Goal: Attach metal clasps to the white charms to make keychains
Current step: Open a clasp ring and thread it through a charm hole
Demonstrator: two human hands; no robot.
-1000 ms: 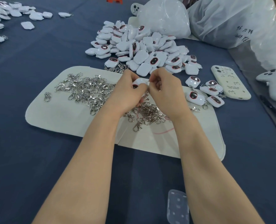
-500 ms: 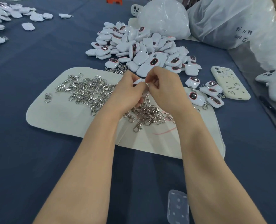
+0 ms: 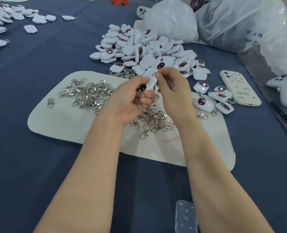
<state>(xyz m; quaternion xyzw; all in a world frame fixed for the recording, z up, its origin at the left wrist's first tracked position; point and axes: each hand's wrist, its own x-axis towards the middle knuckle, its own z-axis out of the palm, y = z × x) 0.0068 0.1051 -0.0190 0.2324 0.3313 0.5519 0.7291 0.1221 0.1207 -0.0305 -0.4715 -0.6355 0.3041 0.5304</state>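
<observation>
A white charm (image 3: 148, 84) sits gripped in my left hand (image 3: 131, 101), dark face up. The curled fingers of my right hand (image 3: 172, 89) pinch a small metal ring (image 3: 153, 74) at its top end, with both hands close together. Loose metal clasps (image 3: 89, 95) lie beneath and left of my hands on a white mat (image 3: 58, 125). The heap of charms (image 3: 147, 49) lies just beyond my fingers, and clasped charms (image 3: 206, 101) lie right of my right hand.

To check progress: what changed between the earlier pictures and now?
The left hand has rolled outward, so the white charm it holds now shows its dark face. The right hand still pinches at the charm's top end. Clasp pile, charm heap and phone stayed.
</observation>
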